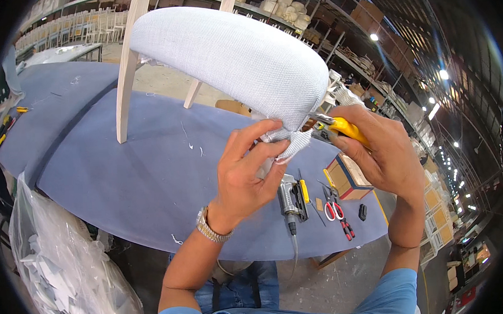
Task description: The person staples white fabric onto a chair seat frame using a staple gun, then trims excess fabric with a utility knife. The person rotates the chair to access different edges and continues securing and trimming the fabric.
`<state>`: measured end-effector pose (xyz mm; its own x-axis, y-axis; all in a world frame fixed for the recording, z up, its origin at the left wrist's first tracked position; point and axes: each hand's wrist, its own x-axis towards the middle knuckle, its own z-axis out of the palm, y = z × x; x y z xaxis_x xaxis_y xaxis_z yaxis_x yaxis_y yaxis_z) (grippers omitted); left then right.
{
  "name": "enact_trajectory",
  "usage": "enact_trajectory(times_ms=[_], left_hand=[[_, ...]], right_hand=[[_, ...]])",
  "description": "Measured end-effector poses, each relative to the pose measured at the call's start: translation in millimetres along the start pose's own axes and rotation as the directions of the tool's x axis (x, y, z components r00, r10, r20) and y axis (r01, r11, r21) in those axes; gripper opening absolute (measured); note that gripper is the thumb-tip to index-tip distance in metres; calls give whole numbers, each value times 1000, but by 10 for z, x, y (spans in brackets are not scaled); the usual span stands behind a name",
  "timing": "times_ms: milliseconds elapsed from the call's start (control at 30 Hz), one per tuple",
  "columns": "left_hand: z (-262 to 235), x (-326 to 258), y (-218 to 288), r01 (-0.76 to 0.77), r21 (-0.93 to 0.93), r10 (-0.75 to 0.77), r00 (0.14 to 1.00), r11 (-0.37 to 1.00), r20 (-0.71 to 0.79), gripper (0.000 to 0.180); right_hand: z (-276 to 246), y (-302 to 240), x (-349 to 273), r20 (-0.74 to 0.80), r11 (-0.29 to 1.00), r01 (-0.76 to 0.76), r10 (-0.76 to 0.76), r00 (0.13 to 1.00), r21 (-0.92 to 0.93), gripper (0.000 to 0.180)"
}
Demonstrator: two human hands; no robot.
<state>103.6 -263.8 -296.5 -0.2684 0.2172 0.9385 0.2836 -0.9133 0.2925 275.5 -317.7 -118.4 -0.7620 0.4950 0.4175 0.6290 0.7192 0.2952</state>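
Note:
A chair with a pale grey fabric seat (pixel 230 57) and light wooden legs (pixel 125 78) rests on a blue-covered table (pixel 128 168). My left hand (pixel 246 168) pinches a loose flap of the grey fabric (pixel 293 145) at the seat's near corner. My right hand (pixel 380 151) grips a yellow-handled cutter (pixel 340 128), its tip right against that flap.
On the table by my hands lie a pneumatic stapler (pixel 291 197), red-handled scissors (pixel 332 204), a small cardboard box (pixel 347 178) and a small black item (pixel 363 211). A clear bag of white scraps (pixel 60 266) hangs at the left edge. Shelves of chairs line the back.

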Motion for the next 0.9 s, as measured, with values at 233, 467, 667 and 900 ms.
enact_trajectory(times_ms=[233,467,667,900], left_hand=[[18,-116,-55,21,-92,-30,995,995,-98,28],[89,-151,-61,-36,-69,26,990,997,-137,31],[47,-142,-68,-77,-48,70,990,996,-125,39],[58,-164,-105,-95,-61,89,990,994,-109,39]], right_hand=[[3,-212,260,67,993,-101,105,992,-61,24],[-101,-291,263,191,979,1,39,981,-206,26],[-49,-514,324,342,922,-54,196,919,-384,25],[-10,-625,450,412,869,-33,268,871,-494,24]])
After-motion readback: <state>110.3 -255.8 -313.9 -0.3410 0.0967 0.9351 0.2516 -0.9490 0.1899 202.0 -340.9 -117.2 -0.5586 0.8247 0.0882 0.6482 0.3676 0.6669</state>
